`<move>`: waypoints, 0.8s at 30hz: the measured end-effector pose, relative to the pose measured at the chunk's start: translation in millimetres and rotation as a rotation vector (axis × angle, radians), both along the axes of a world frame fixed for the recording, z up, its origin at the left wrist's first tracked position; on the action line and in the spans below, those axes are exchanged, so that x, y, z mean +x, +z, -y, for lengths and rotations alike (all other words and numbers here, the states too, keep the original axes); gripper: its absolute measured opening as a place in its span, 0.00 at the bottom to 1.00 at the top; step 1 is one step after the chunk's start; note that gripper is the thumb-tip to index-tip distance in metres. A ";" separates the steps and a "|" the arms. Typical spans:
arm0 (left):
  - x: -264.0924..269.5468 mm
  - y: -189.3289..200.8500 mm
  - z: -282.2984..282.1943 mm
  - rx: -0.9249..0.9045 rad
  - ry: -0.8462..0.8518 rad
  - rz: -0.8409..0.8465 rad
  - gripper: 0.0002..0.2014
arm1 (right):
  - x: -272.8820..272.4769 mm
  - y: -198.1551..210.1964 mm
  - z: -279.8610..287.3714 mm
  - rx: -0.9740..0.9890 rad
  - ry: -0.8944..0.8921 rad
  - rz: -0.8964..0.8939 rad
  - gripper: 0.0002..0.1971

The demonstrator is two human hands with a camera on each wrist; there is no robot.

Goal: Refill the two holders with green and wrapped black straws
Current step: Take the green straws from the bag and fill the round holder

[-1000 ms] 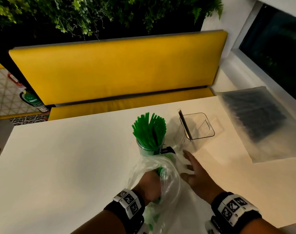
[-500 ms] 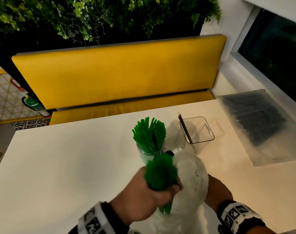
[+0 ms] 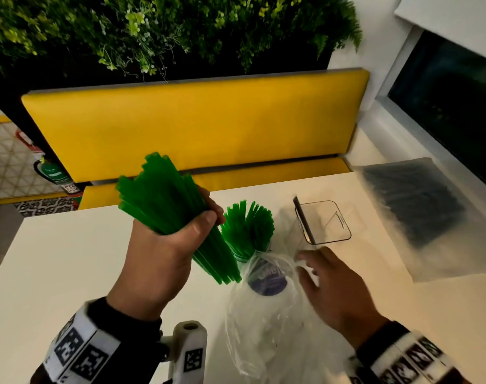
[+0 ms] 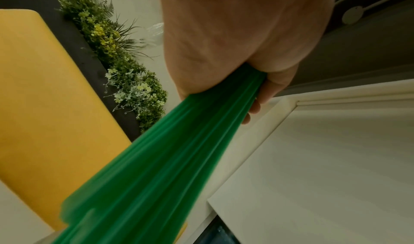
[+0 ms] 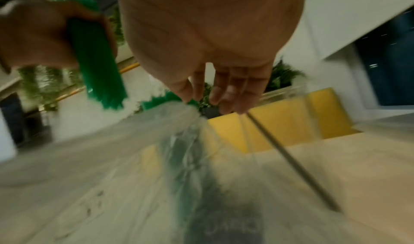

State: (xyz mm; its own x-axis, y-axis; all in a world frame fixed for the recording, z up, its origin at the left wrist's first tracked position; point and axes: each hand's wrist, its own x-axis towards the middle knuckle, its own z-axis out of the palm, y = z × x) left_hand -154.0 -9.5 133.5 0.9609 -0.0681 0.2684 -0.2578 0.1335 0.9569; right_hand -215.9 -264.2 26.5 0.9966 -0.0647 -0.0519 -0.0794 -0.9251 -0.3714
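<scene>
**Me:** Straws first. My left hand (image 3: 164, 253) is closed round a thick bundle of loose green plastic straws (image 3: 169, 206), held tilted above the white counter (image 3: 64, 259), lower ends pointing down toward the round clear holder already part-filled with green straws (image 3: 247, 231).

**Helper:** And your right hand?

**Me:** My right hand (image 3: 336, 289) grips nothing. Its fingers are spread and relaxed over the crumpled clear plastic bag (image 3: 264, 314) lying on the counter just in front of the round holder. Whether the fingertips touch the film I cannot tell; the right wrist view is blurred.

**Helper:** So which step is this?

**Me:** I judge it the green refill, midway: bundle in hand, not yet in the holder.

**Helper:** What does the next move call for?

**Me:** Bringing the bundle upright over the round holder and lowering its ends in among the straws standing there. They fan out, so the opening looks tight. I would guess a steadying hand on the holder helps, or it may tip.

**Helper:** And the black ones?

**Me:** The square clear plastic holder (image 3: 326, 223) stands just right of the round one, with a single dark straw (image 3: 304, 220) leaning in it. The flat clear pack of wrapped black straws (image 3: 419, 206) lies well apart at the counter's right side, untouched.
</scene>
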 end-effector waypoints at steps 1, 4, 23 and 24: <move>1.6 3.7 1.4 0.006 0.012 0.019 0.06 | 8.3 -1.0 -10.6 0.012 0.032 0.002 0.16; 7.8 15.7 5.6 0.015 0.047 0.080 0.05 | 21.0 -11.3 -34.0 0.039 0.083 -0.060 0.19; 51.8 -23.8 50.0 -0.125 0.295 -0.312 0.02 | 50.0 -40.4 -34.8 0.048 0.116 0.158 0.05; 57.5 -24.5 50.4 -0.140 0.324 -0.315 0.01 | 51.0 -40.2 -33.7 0.051 0.126 0.162 0.05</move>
